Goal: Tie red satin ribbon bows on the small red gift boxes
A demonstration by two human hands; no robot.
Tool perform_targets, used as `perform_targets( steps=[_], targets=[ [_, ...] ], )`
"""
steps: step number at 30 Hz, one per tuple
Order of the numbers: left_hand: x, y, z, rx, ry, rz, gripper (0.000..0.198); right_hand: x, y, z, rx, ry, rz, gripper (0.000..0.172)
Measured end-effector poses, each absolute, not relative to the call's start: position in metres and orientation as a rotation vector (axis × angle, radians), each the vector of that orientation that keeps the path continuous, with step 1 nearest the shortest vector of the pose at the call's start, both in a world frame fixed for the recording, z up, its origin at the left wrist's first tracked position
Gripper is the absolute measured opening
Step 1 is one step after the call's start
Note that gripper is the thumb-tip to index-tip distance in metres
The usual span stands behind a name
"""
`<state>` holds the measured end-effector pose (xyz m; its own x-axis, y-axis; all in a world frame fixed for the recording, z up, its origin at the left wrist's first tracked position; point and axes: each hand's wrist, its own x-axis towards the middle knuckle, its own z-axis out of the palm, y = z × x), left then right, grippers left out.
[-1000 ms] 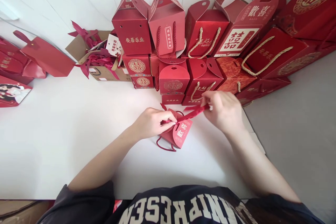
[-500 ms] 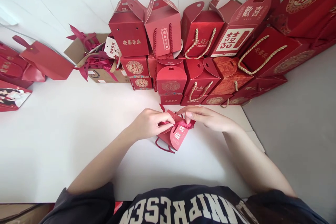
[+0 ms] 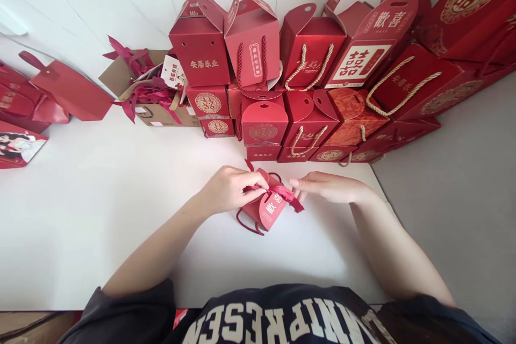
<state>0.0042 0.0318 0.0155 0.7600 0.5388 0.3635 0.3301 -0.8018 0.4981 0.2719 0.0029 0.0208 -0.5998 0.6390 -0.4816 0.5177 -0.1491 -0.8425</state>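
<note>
A small red gift box (image 3: 262, 212) with white characters on its rounded flap lies on the white table in front of me. Dark red cord handles (image 3: 250, 224) stick out from its sides. Across its top runs a crimson ribbon (image 3: 288, 195), its loose end trailing to the right. My left hand (image 3: 236, 188) pinches the ribbon at the slot in the box's top. Just right of the box, my right hand (image 3: 318, 186) is apart from the ribbon, its fingers stretched out and holding nothing.
Red gift boxes (image 3: 264, 123) stand stacked along the wall, several with rope handles. An open cardboard box (image 3: 169, 115) full of crimson ribbons is at the back left. More red packages (image 3: 74, 88) lie farther left. A grey wall (image 3: 455, 199) bounds the right side.
My right hand has let go of the ribbon and moved a little to the right. The ribbon's end now hangs free. My left hand keeps its pinch in the same place.
</note>
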Motion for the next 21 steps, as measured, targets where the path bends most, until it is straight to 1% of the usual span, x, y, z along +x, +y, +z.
perform_targets(
  steps=[3,7,9,12,15,21],
  targets=[
    [0.005,0.032,0.015,2.547,0.673,0.712,0.007,0.268,-0.003,0.027,-1.244,-1.938,1.936,0.060],
    [0.006,0.029,0.016,2.544,0.717,0.691,0.008,0.253,-0.012,0.029,-1.201,-1.592,1.921,0.057],
    [0.007,0.027,0.018,2.526,0.736,0.679,0.009,0.245,-0.016,0.029,-1.235,-1.492,1.861,0.054],
    [0.008,0.025,0.022,2.490,0.768,0.650,0.009,0.235,-0.020,0.028,-1.282,-1.487,1.749,0.045],
    [0.009,0.023,0.027,2.441,0.808,0.610,0.010,0.231,-0.021,0.028,-1.284,-1.482,1.712,0.037],
    [0.006,0.024,0.042,2.248,0.939,0.423,0.008,0.233,-0.020,0.023,-1.281,-1.421,1.785,0.036]
  ],
)
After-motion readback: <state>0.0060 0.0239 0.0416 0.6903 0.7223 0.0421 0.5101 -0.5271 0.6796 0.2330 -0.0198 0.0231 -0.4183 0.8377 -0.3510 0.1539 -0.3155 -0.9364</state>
